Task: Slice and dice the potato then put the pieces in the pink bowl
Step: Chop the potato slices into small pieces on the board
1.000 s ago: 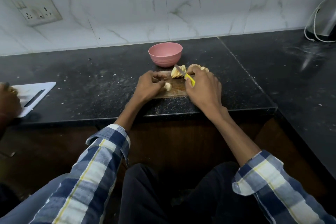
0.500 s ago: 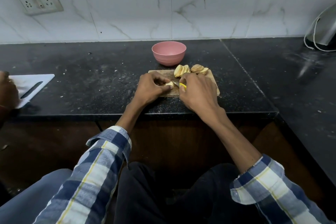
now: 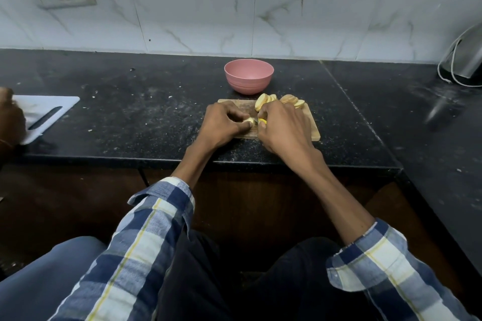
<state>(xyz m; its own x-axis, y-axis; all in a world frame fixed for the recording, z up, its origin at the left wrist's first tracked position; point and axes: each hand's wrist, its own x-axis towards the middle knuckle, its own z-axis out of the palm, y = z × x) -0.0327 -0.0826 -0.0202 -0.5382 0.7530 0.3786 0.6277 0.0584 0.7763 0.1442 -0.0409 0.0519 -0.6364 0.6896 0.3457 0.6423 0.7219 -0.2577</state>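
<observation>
Potato end piece pinched on the wooden board, knife hand right beside it.

The potato piece (image 3: 251,121) lies on the cutting board (image 3: 311,125), pinched by the left hand (image 3: 221,125)'s curled fingers. The right hand (image 3: 283,128) curls round a yellow-handled knife (image 3: 262,120), blade hidden. Cut slices (image 3: 279,101) lean at the board's far edge, just before the pink bowl (image 3: 249,79) on the black counter (image 3: 130,117).
</observation>
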